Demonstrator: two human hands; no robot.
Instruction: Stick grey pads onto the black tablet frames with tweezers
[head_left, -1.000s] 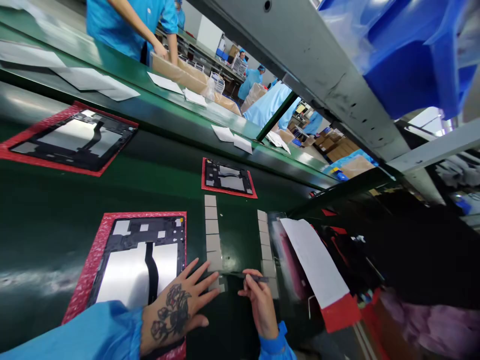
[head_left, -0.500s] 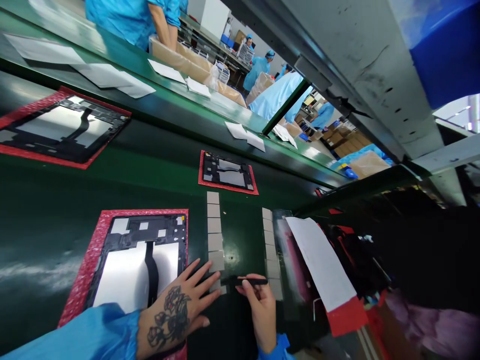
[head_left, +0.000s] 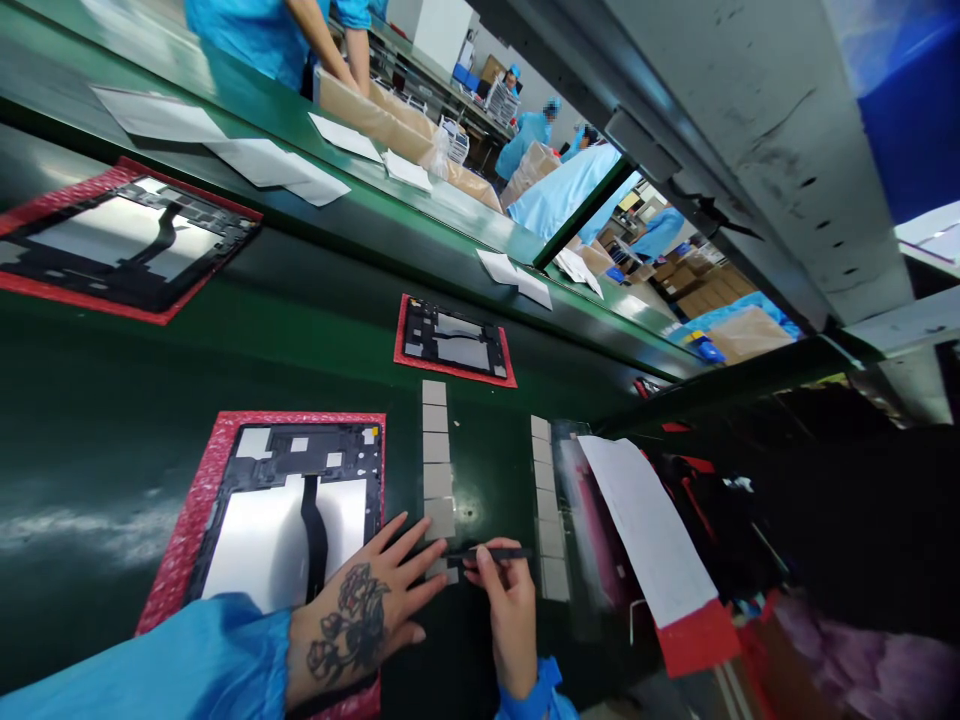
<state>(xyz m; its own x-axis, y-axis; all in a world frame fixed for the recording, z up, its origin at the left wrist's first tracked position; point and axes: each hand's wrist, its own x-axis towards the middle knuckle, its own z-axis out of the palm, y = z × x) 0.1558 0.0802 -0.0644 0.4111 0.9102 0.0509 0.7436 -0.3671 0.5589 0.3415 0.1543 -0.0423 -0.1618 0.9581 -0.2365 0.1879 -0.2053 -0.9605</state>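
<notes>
My left hand [head_left: 375,610] lies flat with its fingers spread, its fingertips on the lower end of a strip of grey square pads [head_left: 437,480]. Black tweezers [head_left: 501,553] are pinched in my right hand [head_left: 514,610], their tip pointing left at that strip, close to my left fingertips. Whether the tip grips a pad is too small to tell. Left of the strip, partly under my left forearm, is an open tablet housing [head_left: 345,515] with a silver panel and black ribbon cable, on a red foam sheet [head_left: 180,540].
Another strip of grey pads [head_left: 553,530] lies right of my right hand. Two more tablets, one far left [head_left: 124,245] and one mid-belt [head_left: 455,340], rest on red sheets. White sheets [head_left: 255,160] lie on the upper ledge. A metal beam [head_left: 720,150] hangs overhead; a person's arms [head_left: 322,40] reach into a box.
My right hand has moved left, bringing the tweezers' tip to the strip beside my left fingers. My left hand stays spread on the strip. Papers on the upper ledge have shifted right.
</notes>
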